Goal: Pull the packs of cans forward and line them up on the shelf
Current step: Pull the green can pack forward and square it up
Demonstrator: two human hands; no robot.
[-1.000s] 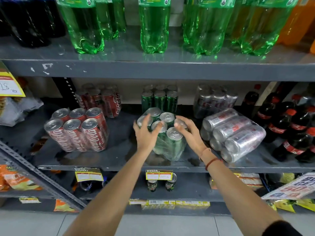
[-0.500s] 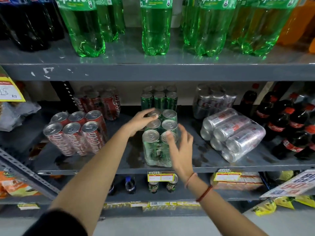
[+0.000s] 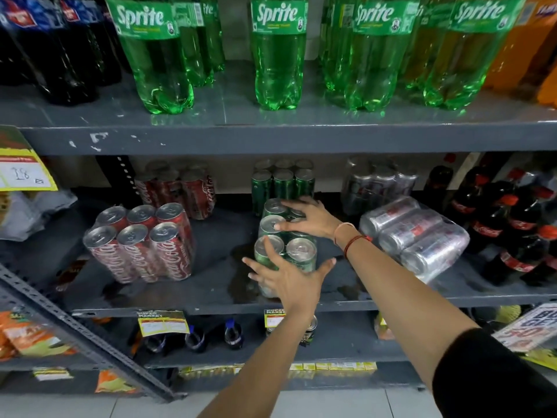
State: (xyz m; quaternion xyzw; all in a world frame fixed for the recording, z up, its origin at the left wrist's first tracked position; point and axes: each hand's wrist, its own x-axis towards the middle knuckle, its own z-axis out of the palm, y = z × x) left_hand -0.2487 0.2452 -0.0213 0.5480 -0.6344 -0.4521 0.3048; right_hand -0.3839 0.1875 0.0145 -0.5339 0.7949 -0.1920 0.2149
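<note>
A shrink-wrapped pack of green cans (image 3: 298, 251) stands upright near the front of the grey middle shelf (image 3: 196, 306), narrow end forward. My left hand (image 3: 289, 279) presses spread fingers against its front face. My right hand (image 3: 310, 220), with a red thread at the wrist, lies flat over the rear can tops. A red cola pack (image 3: 141, 245) leans at the left. A silver pack (image 3: 419, 236) lies on its side at the right. Further back stand another red pack (image 3: 184, 188), a green pack (image 3: 283, 182) and a silver pack (image 3: 376, 182).
Big green Sprite bottles (image 3: 278, 55) fill the shelf above, dark cola bottles (image 3: 512, 230) crowd the right end of the middle shelf. A slanted metal brace (image 3: 90, 336) crosses the lower left. Price tags (image 3: 162, 322) hang off the shelf lip. A dark wet patch (image 3: 241, 279) marks the shelf.
The hands have swapped places on the green pack: my right hand moved from its front to the rear tops, my left hand from the back to the front face. The pack stands straighter.
</note>
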